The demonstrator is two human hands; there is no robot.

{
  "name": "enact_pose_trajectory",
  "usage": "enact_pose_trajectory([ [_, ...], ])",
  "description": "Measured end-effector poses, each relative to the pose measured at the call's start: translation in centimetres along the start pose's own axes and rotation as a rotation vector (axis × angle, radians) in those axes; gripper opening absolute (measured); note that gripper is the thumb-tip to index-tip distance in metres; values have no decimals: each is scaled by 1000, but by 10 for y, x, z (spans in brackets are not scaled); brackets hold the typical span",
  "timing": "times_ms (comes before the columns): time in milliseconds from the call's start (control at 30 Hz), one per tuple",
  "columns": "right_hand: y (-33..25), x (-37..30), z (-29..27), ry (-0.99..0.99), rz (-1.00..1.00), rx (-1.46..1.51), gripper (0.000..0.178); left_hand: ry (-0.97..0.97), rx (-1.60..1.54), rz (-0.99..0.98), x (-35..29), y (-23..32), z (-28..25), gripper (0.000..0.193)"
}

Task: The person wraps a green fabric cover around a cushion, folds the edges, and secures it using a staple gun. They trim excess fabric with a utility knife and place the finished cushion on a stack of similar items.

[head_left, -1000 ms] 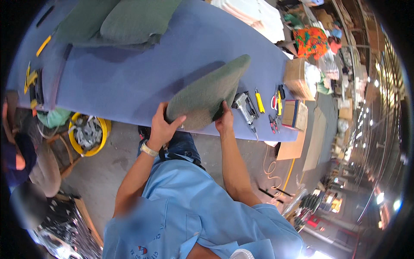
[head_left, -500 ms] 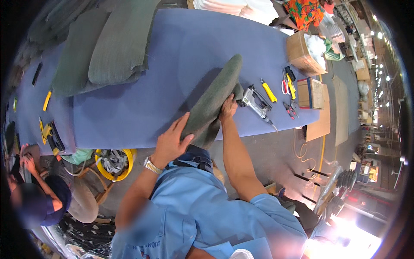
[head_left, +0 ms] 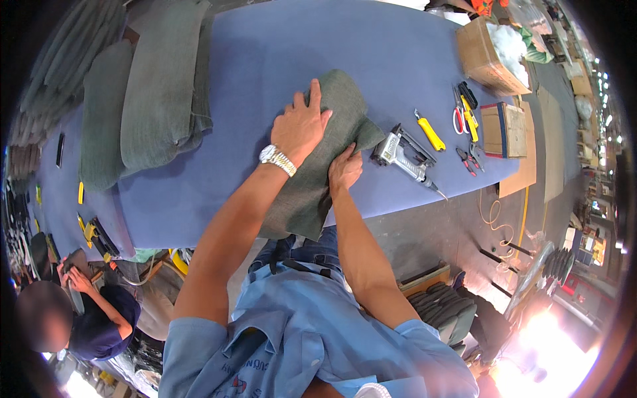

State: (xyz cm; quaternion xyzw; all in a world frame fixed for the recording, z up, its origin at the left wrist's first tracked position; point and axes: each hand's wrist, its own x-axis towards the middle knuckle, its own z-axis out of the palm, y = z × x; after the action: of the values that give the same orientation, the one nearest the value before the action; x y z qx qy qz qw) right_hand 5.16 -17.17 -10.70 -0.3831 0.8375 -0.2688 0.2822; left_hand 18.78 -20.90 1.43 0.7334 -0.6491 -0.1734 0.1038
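A grey-green fabric-covered pad [head_left: 342,99] lies on the blue table, its near end reaching over the front edge. My left hand [head_left: 300,129] rests on top of it with the fingers stretched and the thumb apart. At the pad's right side, my right hand [head_left: 345,170] pinches the fabric edge, just below a flap that sticks out to the right. The underside of the pad is hidden. Right of the flap lies a silver staple gun [head_left: 406,159] with an air hose, touched by neither hand.
Grey-green padded pieces [head_left: 159,86] are stacked at the left. A yellow-handled tool [head_left: 430,132], scissors [head_left: 459,119] and red-handled pliers [head_left: 467,162] lie at the right, near a small box [head_left: 502,131] and a carton with white stuffing [head_left: 481,56]. A co-worker [head_left: 99,318] sits at lower left.
The pad has gone from standing tilted on its edge to lying broad face up. My left hand has moved from its near end up onto its face; my right hand stays at the right side.
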Motion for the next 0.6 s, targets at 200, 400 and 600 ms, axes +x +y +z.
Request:
enact_pose_trajectory([
  [200,-21,-4,2,23,-189,-123,44,283,218,209,-40,-38,64,54],
  [400,7,19,3,-182,-360,266,47,78,-54,106,-139,-52,84,53],
  [600,1,-39,-68,-777,4,536,56,154,-183,-211,-283,-100,104,74],
])
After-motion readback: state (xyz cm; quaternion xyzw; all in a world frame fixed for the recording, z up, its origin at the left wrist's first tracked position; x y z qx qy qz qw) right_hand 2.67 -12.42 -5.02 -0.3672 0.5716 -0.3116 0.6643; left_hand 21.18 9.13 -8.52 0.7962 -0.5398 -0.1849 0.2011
